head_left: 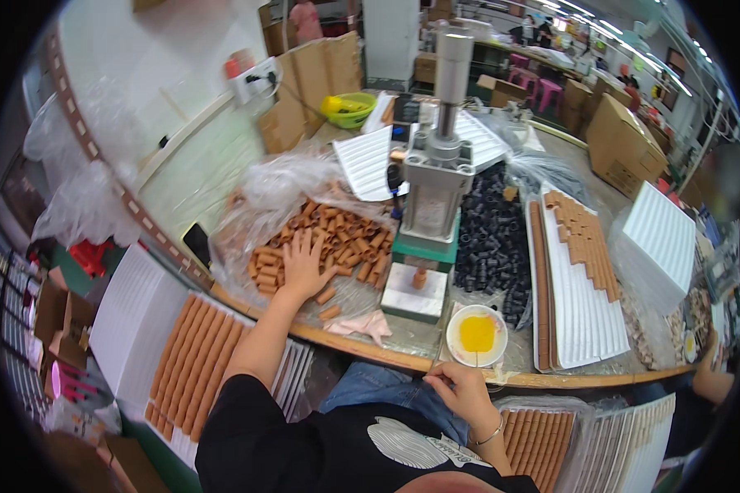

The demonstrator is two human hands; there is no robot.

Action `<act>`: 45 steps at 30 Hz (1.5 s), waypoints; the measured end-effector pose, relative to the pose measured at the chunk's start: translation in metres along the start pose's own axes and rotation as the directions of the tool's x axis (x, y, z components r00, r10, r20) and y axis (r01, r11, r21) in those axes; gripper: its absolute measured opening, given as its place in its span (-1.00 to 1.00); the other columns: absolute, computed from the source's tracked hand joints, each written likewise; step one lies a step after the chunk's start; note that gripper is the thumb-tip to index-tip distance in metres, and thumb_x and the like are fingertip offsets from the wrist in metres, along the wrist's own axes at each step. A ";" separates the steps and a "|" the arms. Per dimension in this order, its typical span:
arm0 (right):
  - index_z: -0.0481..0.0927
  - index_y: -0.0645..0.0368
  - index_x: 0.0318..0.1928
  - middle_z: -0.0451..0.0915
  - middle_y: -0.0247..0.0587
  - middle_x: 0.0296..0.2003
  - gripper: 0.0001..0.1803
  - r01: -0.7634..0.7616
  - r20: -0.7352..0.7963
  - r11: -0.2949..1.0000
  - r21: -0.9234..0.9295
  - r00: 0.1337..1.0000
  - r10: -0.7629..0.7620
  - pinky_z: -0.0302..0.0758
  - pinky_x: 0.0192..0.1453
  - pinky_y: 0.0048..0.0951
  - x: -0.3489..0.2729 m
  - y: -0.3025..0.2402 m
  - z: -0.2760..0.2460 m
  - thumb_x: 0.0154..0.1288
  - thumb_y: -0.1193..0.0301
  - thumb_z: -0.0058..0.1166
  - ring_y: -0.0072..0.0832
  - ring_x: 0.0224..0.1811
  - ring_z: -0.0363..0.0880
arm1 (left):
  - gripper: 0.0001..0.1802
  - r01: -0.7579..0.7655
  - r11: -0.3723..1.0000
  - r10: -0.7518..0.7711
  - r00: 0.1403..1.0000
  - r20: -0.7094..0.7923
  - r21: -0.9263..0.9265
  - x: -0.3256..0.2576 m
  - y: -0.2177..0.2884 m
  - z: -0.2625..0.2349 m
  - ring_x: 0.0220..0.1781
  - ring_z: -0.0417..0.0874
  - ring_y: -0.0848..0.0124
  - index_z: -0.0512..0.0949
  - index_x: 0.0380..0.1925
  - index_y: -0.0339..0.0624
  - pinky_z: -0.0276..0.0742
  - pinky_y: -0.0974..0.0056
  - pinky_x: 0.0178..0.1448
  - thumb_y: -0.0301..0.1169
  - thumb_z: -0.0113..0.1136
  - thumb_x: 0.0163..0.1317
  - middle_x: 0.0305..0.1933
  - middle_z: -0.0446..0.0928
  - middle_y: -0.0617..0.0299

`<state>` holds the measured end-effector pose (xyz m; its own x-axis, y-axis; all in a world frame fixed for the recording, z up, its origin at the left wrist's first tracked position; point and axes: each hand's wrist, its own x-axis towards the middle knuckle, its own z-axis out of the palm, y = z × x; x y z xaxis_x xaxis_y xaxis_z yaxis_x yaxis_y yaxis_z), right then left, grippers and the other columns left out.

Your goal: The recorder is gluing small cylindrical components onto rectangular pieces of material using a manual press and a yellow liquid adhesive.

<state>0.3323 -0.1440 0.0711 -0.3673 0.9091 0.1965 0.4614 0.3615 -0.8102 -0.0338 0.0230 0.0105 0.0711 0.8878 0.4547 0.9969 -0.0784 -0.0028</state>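
Observation:
My left hand (304, 264) lies with fingers spread on a heap of short brown tubes (337, 234) in clear plastic on the bench. Two loose brown tubes lie beside its thumb side. At the bench's front edge, my right hand (462, 394) has its thumb and fingers drawn together; whatever they hold, if anything, is too small to make out. Just beyond it stands a white bowl (453, 347) of yellow liquid, with a thin stick at its near rim. A small brown piece (419, 279) sits on the white block of a metal press (432, 205) between the hands.
Black fittings (492, 238) lie heaped right of the press. White ridged trays (580, 320) with brown tubes stand further right. A pink cloth (362, 325) lies by the front edge. More tube-filled trays (193, 361) are low at my left. Another person's arm (711, 382) shows at far right.

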 end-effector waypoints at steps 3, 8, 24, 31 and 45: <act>0.65 0.19 -0.36 0.61 -0.18 -0.54 -0.89 -0.127 -0.080 0.991 -0.043 0.989 0.123 0.46 -0.48 -0.45 -0.016 0.008 -0.016 0.16 0.42 0.27 -0.41 -0.58 0.58 | -0.19 0.014 1.000 -0.014 1.000 0.015 0.002 0.016 0.017 0.020 0.40 0.13 -0.03 0.29 0.29 -0.06 -0.02 -0.26 0.38 0.01 0.27 0.06 0.30 0.29 0.01; 0.65 0.21 -0.34 0.61 -0.17 -0.53 -0.88 -0.144 -0.232 0.990 -0.006 0.963 0.139 0.47 -0.46 -0.49 -0.005 0.016 -0.020 0.18 0.42 0.26 -0.42 -0.56 0.59 | -0.21 0.057 0.998 -0.057 0.997 0.045 -0.002 -0.018 -0.014 0.003 0.35 0.22 0.07 0.27 0.34 -0.06 -0.03 -0.24 0.39 -0.06 0.26 0.12 0.25 0.32 0.07; 0.57 0.29 -0.33 0.52 -0.41 -0.52 -0.92 -0.115 -0.769 0.969 0.220 0.591 0.245 0.35 -0.43 -0.70 -0.003 0.032 -0.042 0.31 0.53 0.14 -0.73 -0.52 0.44 | -0.47 -0.178 0.860 0.081 0.973 -0.217 -0.478 0.077 -0.005 -0.041 0.24 0.39 -0.05 0.47 0.06 -0.25 0.30 0.05 0.33 -0.51 0.32 0.01 0.16 0.43 -0.06; 0.56 0.26 -0.36 0.48 -0.43 -0.57 -0.90 -0.195 -0.830 0.966 0.172 0.499 0.249 0.31 -0.46 -0.70 -0.030 0.073 -0.042 0.32 0.52 0.13 -0.75 -0.56 0.40 | -0.28 -0.235 0.934 0.175 0.957 -0.230 -0.267 0.130 -0.020 0.030 0.37 0.24 -0.10 0.38 0.19 -0.19 0.19 -0.03 0.42 -0.46 0.38 -0.07 0.30 0.30 -0.09; 0.55 0.27 -0.36 0.40 -0.55 -0.57 -0.86 -0.216 -0.850 0.939 0.269 0.404 0.337 0.19 -0.49 -0.72 -0.044 0.131 -0.029 0.34 0.47 0.15 -0.83 -0.55 0.26 | -0.19 0.260 0.946 -0.190 0.928 0.320 -0.193 0.189 -0.061 0.070 0.21 0.44 -0.02 0.32 0.27 -0.04 0.32 -0.13 0.18 -0.21 0.42 -0.03 0.12 0.49 -0.05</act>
<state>0.4318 -0.1304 -0.0277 0.6939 0.6651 0.2760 0.2948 0.0873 -0.9516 -0.0788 0.2275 0.0341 -0.1128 0.9840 0.1379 0.9553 0.0692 0.2874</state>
